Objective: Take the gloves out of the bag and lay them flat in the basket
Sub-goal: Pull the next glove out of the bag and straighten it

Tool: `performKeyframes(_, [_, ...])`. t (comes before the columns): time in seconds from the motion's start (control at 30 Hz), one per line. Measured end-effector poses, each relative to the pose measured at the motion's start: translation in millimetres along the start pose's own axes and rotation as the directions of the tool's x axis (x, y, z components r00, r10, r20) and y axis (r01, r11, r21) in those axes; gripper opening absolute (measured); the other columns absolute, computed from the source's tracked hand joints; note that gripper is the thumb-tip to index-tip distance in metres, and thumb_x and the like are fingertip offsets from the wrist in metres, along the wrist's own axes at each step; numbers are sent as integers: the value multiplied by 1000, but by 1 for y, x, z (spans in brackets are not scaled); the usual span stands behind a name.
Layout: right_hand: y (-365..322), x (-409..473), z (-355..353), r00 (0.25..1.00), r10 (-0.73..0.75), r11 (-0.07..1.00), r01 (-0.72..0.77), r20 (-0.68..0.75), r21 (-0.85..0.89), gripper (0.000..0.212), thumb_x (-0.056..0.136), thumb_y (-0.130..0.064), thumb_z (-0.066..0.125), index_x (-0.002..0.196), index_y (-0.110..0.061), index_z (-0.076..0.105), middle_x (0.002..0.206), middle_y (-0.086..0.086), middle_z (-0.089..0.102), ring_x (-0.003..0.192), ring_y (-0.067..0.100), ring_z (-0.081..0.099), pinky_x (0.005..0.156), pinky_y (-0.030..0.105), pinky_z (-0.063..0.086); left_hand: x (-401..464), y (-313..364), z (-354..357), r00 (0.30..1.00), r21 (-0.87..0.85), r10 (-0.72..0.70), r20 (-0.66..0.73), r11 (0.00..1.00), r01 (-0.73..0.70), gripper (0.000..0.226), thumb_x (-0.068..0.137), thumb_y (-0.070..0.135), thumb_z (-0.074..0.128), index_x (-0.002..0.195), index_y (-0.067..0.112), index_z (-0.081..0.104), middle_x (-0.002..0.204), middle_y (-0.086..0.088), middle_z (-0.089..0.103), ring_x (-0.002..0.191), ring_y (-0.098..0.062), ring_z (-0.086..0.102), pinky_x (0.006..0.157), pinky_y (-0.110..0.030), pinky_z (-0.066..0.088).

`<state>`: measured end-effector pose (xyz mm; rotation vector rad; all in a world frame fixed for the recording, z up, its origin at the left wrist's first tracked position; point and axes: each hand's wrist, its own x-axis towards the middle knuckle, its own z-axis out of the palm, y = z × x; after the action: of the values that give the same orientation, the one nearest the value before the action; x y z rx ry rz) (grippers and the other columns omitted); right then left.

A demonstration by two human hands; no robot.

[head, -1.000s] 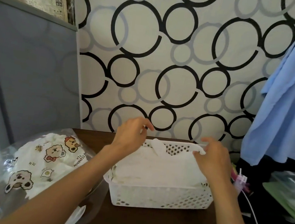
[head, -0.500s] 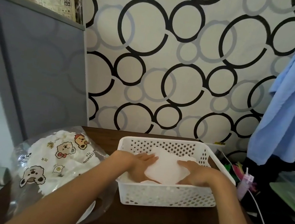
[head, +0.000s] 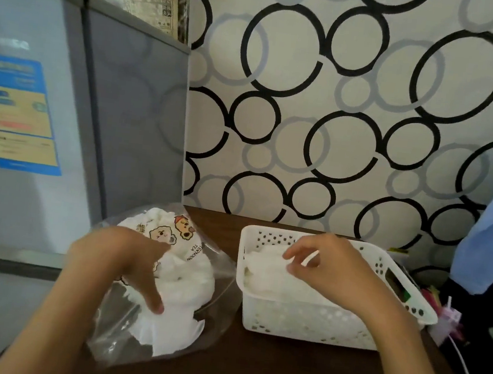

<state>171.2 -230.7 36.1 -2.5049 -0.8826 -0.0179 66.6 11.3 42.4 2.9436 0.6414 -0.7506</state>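
- My left hand (head: 126,260) has come off the basket (head: 309,326) and is now over at the bag (head: 166,288), just left of the basket – half a second ago both hands were flat on the white glove inside.
- That reads to me as one glove laid and the next fetch starting.
- Left hand's fingers are spread and pointing down, one fingertip touching the white stuff at the bag's mouth; nothing pinched yet as far as I can see.
- My right hand (head: 331,270) hovers over the basket's middle, fingers loosely curled above the gloves in the basket (head: 263,271) (whether the tips actually nip the top layer I cannot tell).
- Hands well apart now, one per container.
- The basket: white, perforated plastic, holding a pale stack that fills the floor and lies fairly flat, a bit rumpled at the left end.
- The bag: clear plastic with cartoon bears printed on it, bulging with the gloves in the bag (head: 186,275), a white flap spilling out toward me.
- Plenty left in there, I'd judge – the task is far from finished.
- Both containers sit on the dark wooden table (head: 279,372); a grey fridge (head: 60,135) stands left of the bag.
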Motion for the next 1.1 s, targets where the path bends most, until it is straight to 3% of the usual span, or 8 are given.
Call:
performKeyframes(0.13, [-56,-15,32,973,-172,985,174,155,-2,18,90,-25,62,102,-34,71,100,-14,67,77,-2,55,69,13,42,12,0,5,997,55,-6,77,998,2,69,97,50,44,153,30,10,160,3,16,146,-22,19,116,-38,19])
performKeyframes(0.33, [-71,-5,87,882,-274,944,322,384,-66,37,83,-26,70,118,-36,63,112,-8,65,96,10,60,85,27,49,29,-8,11,993,40,96,68,994,-99,54,102,42,33,152,29,15,160,2,15,147,-21,14,118,-40,14])
performKeyframes(0.47, [-73,2,99,881,-314,941,339,353,-11,22,85,-35,67,107,-31,70,97,-13,67,82,2,58,70,16,43,21,-21,7,981,-98,190,-30,977,-192,64,90,46,60,145,36,31,151,8,35,138,-17,34,112,-36,29])
performKeyframes(0.6, [-75,6,82,897,-298,954,269,326,133,16,92,-32,58,106,-29,66,92,-20,57,79,3,61,74,21,51,31,-23,9,939,-216,316,-137,915,-340,62,79,22,76,132,35,47,122,12,50,113,-12,48,94,-26,40])
performKeyframes(0.7, [-71,7,66,946,-239,936,164,221,311,8,97,-29,49,101,-28,55,100,-11,63,62,8,67,55,17,47,35,-21,10,921,-258,351,-169,886,-385,70,77,14,78,133,34,41,122,10,50,111,-12,48,90,-25,43])
performKeyframes(0.8, [-63,13,59,980,-147,906,79,134,416,11,98,-25,46,101,-22,56,94,-5,66,66,10,66,57,19,51,31,-21,8,859,-320,445,-251,800,-508,79,75,21,81,132,44,32,120,19,46,114,-4,46,94,-21,41])
performKeyframes(0.97, [-57,21,53,987,-38,743,-78,158,665,35,87,-50,51,106,-23,64,96,1,68,88,14,68,86,32,56,28,-15,7,751,-320,556,-355,682,-657,55,73,50,76,122,38,53,117,26,54,110,6,49,93,-21,49])
performKeyframes(1.1, [-47,20,48,998,-59,882,60,-17,467,40,71,-48,74,105,-30,64,94,-12,67,84,-1,61,71,13,49,38,-11,6,710,-374,459,-534,625,-685,20,88,39,63,99,24,70,100,15,67,93,2,60,80,-17,48])
